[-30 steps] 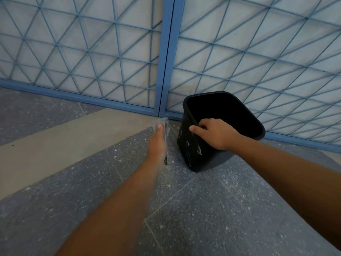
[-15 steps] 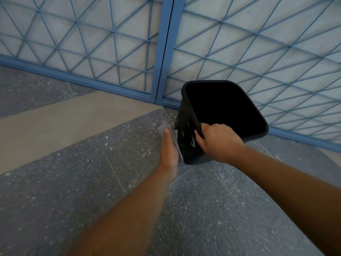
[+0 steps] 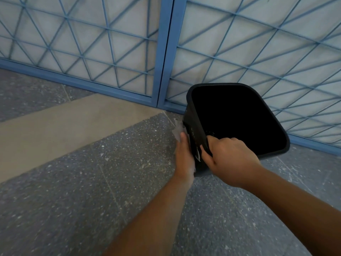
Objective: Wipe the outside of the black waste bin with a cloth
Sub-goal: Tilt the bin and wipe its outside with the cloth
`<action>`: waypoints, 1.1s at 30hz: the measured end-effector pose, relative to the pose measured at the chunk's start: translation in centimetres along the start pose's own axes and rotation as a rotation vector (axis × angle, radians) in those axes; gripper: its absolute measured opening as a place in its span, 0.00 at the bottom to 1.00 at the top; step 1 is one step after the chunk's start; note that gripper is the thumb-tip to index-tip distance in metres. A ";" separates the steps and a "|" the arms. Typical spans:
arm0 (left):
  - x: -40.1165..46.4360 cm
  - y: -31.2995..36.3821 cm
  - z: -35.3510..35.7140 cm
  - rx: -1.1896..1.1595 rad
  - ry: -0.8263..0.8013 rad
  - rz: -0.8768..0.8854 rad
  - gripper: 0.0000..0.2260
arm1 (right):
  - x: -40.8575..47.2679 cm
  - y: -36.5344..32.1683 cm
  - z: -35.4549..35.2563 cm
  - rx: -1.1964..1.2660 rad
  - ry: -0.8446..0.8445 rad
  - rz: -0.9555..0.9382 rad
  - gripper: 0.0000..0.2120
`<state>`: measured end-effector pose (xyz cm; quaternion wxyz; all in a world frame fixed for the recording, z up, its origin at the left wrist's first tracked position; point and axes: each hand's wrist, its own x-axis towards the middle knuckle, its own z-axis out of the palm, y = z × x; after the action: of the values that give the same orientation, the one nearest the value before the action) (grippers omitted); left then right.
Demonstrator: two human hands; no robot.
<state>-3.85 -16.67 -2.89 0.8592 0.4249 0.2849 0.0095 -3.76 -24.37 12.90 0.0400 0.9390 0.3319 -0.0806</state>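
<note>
The black waste bin [image 3: 239, 100] stands on the floor right of centre, its dark open mouth tilted towards me. My right hand [image 3: 228, 159] grips the near rim, fingers curled over the edge. Flat against the bin's left outer wall lies my left hand [image 3: 184, 156], pressing a pale grey cloth [image 3: 178, 129] to it. Only the cloth's top shows beyond my fingertips; the rest is hidden between palm and bin. Small pale marks show on the bin's near wall.
A blue metal lattice partition [image 3: 164, 52] with pale panels runs close behind the bin. The floor is speckled grey stone [image 3: 92, 182] with a beige strip [image 3: 55, 126] on the left.
My left hand with the cloth has moved right from the floor side onto the bin's left wall. The bin has tipped more towards me, and my right hand has shifted its hold on the rim.
</note>
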 end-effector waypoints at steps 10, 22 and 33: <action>-0.3 0.6 0.3 0.006 0.031 -0.026 0.26 | 0.0 0.2 -0.1 -0.013 0.011 -0.039 0.15; 1.2 0.0 -0.8 0.008 0.036 -0.104 0.28 | -0.3 0.3 0.1 -0.003 0.025 -0.046 0.15; 0.7 0.0 -0.4 0.044 0.052 -0.047 0.25 | -0.4 0.4 -0.2 -0.003 0.024 -0.071 0.16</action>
<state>-3.48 -16.20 -3.35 0.8419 0.4367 0.3170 -0.0060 -3.78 -24.86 13.13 0.0348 0.9274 0.3657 -0.0703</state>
